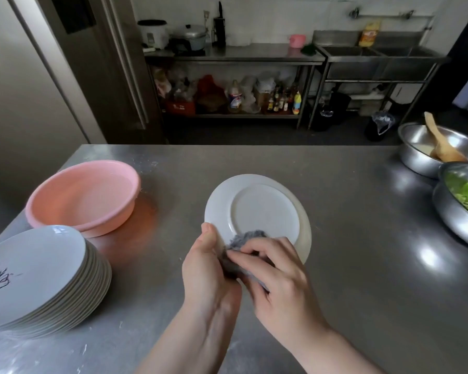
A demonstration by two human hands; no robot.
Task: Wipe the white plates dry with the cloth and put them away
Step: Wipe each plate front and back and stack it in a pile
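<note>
The left hand [208, 268] pinches the plate [257, 214] rim at frame centre while the right hand [276, 276] presses the cloth [247, 237]; were that thin pinch loosened, the plate could be dropped.

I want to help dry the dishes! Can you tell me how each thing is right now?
white plate: held up, underside showing
grey cloth: pressed on the plate's near edge
left hand: grips plate rim
right hand: holds cloth
plate stack: piled on steel table, face up
pink basin: upright
metal bowl: holds greens
</note>
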